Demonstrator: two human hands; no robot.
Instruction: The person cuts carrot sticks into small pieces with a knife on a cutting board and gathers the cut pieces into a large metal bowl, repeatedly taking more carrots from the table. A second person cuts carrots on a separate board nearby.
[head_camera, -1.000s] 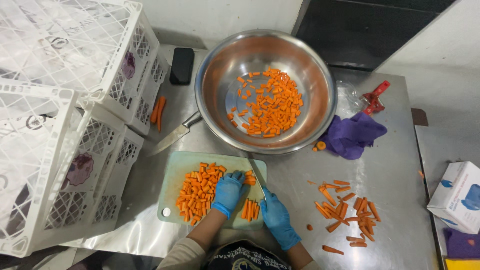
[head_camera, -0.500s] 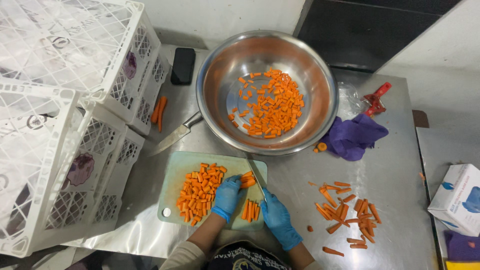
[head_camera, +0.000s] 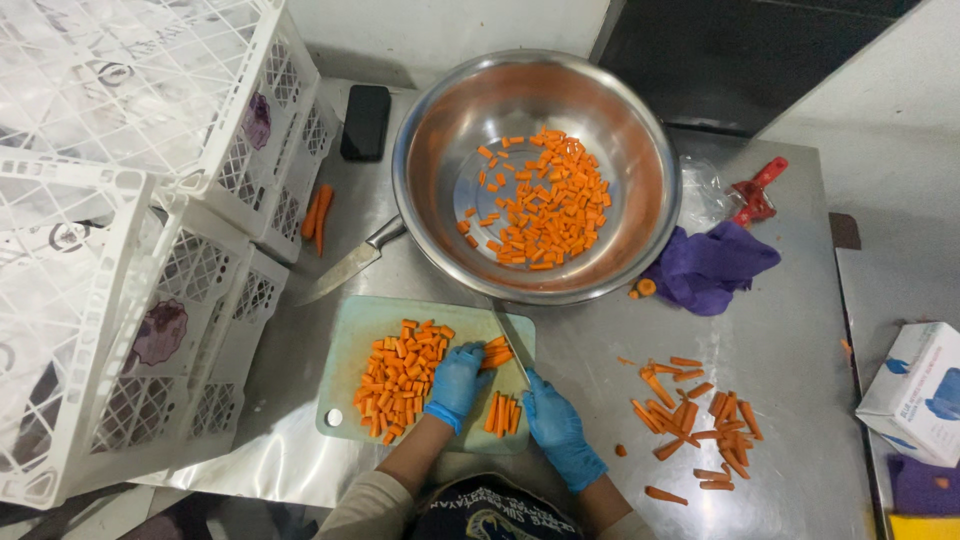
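1. We saw carrot sticks (head_camera: 494, 353) on the pale green cutting board (head_camera: 350, 350), at 6 o'clock of the steel bowl (head_camera: 430, 120).
2. Our left hand (head_camera: 457, 383), blue-gloved, had its fingers curled down on those sticks.
3. Our right hand (head_camera: 556, 427) was closed around the handle of a knife (head_camera: 510, 337), blade at the sticks.
4. Chopped carrot pile (head_camera: 400, 378) lay at 9 o'clock of the left hand.
5. A second knife (head_camera: 347, 266) lay at 11 o'clock of the board; white crates (head_camera: 120, 250) stood farther at 9 o'clock.
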